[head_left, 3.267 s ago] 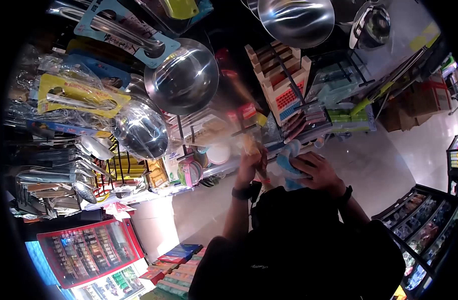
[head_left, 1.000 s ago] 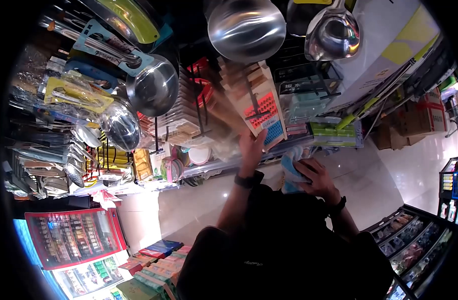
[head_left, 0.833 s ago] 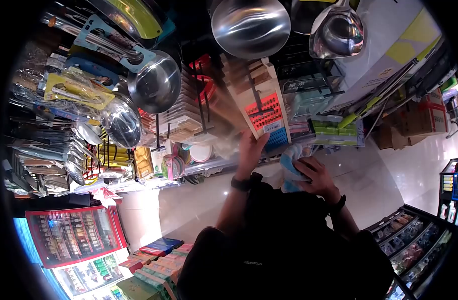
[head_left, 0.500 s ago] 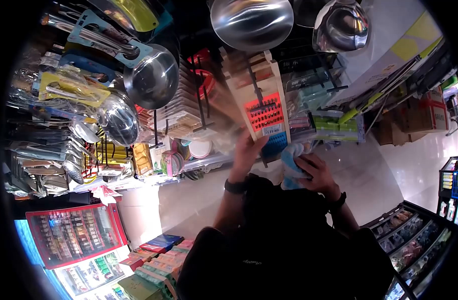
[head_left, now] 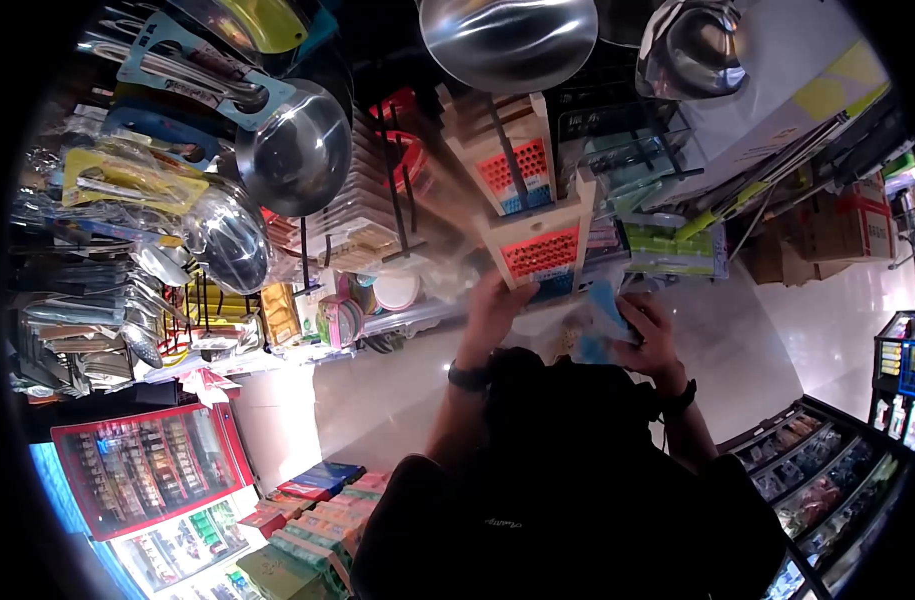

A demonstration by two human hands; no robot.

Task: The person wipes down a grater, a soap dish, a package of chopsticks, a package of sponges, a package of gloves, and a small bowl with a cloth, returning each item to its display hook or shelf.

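Observation:
In the head view, my left hand point(head_left: 491, 312) closes on the lower left edge of a wooden-framed grater point(head_left: 539, 254) with an orange-red toothed panel and a blue part below. This grater is tilted towards me, apart from a similar grater point(head_left: 517, 172) behind it on a black hook rod. To the right, my right hand point(head_left: 651, 338) grips a light blue cloth point(head_left: 607, 306), which is blurred by motion. A gap separates the cloth from the front grater.
Large metal ladles point(head_left: 295, 148) and a steel bowl point(head_left: 509, 42) hang close by. Packaged utensils crowd the rack at left. A shelf edge point(head_left: 417, 318) runs below the hooks. Cardboard boxes point(head_left: 827, 225) stand at right, and stacked boxes point(head_left: 317, 520) lie at lower left.
The front grater has tilted towards me and come away from the one behind, which now shows its own panel. My right hand and the cloth have shifted slightly right.

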